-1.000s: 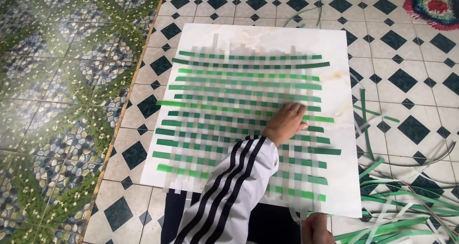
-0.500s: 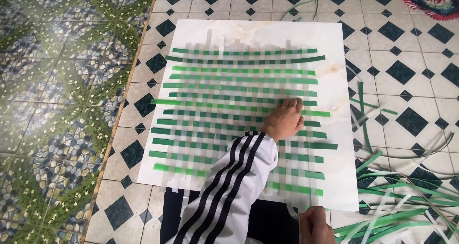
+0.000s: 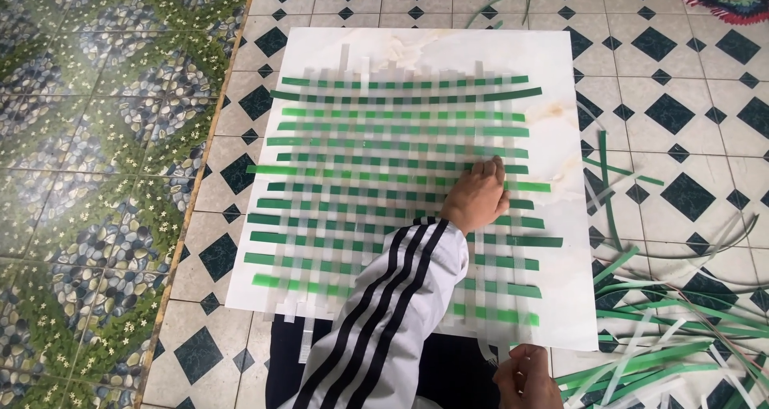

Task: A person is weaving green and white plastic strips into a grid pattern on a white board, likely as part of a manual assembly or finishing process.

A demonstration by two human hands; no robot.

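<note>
The woven mat (image 3: 400, 193) is a checker of dark and bright green horizontal strips crossed by translucent white vertical ones. It lies on a white board (image 3: 553, 64) with faint beige marbling. Left of the board, the floor tiles (image 3: 96, 177) show blue-grey pebbles, green leaves and small white flowers; around and right of it, floor tiles (image 3: 681, 120) are white with dark teal diamonds. The sleeve (image 3: 384, 329) over the mat is white with black stripes. Loose strips (image 3: 673, 337) right of the board are green and white.
</note>
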